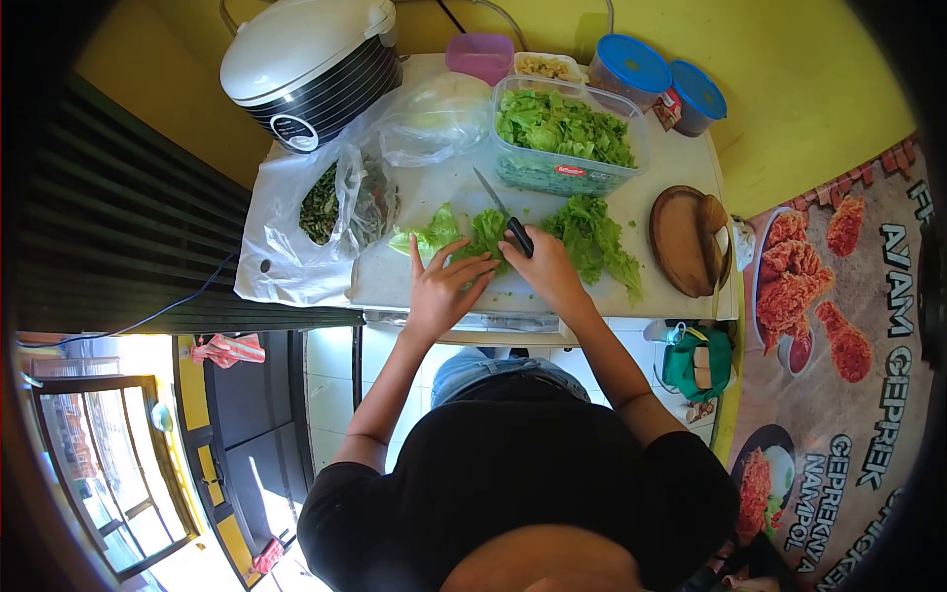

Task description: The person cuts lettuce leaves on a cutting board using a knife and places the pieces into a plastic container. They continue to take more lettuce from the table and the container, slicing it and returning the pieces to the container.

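My right hand (546,264) is closed around the black handle of a knife (500,200), whose blade points up and to the left over the white table. Beside it my left hand (446,286) has its fingers spread at the near edge of some green lettuce (487,233). A paler lettuce leaf (430,233) lies just beyond the left fingertips. To the right of the knife hand rests a larger bunch of lettuce leaves (593,240). A clear plastic container (562,170) filled with cut lettuce stands behind the hands.
At the back left stands a rice cooker (308,65). Plastic bags (296,232) with greens lie on the left of the table. A wooden mortar (679,242) sits at the right, and blue-lidded tubs (633,67) and a purple container (479,57) line the back.
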`<state>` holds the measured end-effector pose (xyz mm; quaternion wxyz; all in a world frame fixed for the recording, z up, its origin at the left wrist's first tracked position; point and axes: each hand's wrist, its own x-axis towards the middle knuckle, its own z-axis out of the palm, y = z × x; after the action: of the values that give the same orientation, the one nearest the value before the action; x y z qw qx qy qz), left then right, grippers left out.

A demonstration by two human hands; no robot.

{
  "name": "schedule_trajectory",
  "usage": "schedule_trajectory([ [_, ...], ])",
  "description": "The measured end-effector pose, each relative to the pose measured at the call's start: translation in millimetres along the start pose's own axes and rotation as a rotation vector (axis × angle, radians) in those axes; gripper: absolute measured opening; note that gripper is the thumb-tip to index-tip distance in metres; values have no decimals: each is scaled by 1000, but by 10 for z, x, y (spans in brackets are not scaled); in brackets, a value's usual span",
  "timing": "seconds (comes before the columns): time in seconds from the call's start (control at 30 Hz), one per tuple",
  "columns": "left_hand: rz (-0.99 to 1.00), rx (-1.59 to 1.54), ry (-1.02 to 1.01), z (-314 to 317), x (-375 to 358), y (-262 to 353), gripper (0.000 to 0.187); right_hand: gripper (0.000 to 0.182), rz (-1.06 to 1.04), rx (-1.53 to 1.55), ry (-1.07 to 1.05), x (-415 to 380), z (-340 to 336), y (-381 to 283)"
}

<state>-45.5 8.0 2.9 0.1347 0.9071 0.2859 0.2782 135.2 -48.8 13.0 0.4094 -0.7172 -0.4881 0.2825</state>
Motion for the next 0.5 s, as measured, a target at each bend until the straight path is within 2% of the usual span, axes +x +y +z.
schedule_trajectory([
  [0.1, -21, -4, 0, -9, -29, -19, 24, 26, -84, 11, 13, 66, 86, 84],
  [0.2, -68, -10, 3, -38, -29, -29, 28, 24, -30, -14, -27, 70, 30, 16],
  [0.27, -87, -25, 8, -41, -30, -5, 29, 23, -10, -29, 82, 40, -70, -96],
  [0.4, -58, 27, 51, 20, -12, 90, 28, 21, 65, -72, 105, 14, -161, -145],
  [0.5, -61, 52, 66, 60, 1, 91, 26, 21, -54, -80, 161, -2, -97, 21],
])
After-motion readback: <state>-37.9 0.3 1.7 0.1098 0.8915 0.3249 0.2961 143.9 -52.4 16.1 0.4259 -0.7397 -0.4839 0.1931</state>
